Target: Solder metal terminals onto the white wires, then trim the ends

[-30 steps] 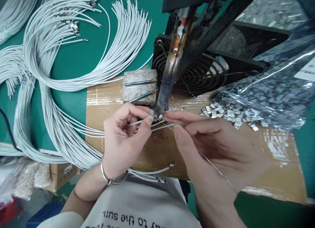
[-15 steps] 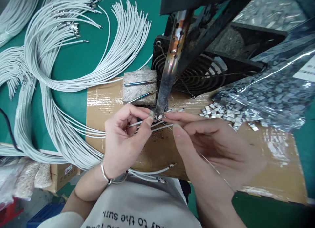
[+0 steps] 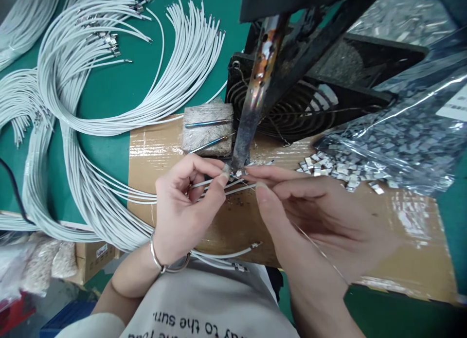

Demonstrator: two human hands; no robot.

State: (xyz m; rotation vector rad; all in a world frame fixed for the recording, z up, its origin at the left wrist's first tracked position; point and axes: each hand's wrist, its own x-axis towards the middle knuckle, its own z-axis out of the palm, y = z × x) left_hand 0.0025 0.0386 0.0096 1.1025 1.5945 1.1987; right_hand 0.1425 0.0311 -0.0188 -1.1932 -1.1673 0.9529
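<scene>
My left hand (image 3: 186,206) is closed, thumb and forefinger pinching a white wire (image 3: 200,184) close to its end. Opposite it, my right hand (image 3: 306,221) has a thin strand of solder wire (image 3: 318,249) running across its palm and out past the thumb. The right forefinger touches a small metal terminal (image 3: 241,173) beside the wire end. Right above both sets of fingertips is the tip of a fixed, heat-stained soldering iron (image 3: 245,136). More white wires lie under the left fingers. The exact joint is partly hidden by fingers and iron.
Behind the iron stands a black fan (image 3: 302,104). A worn block (image 3: 207,113) with two metal rods sits left of it. Loose metal terminals (image 3: 343,170) spill from a plastic bag (image 3: 401,129) at right. Bundled white wires (image 3: 109,121) cover the left; brown cardboard (image 3: 233,226) lies underneath.
Almost nothing differs. Both hands keep the same grip beneath the iron tip, and the whole view has shifted very slightly.
</scene>
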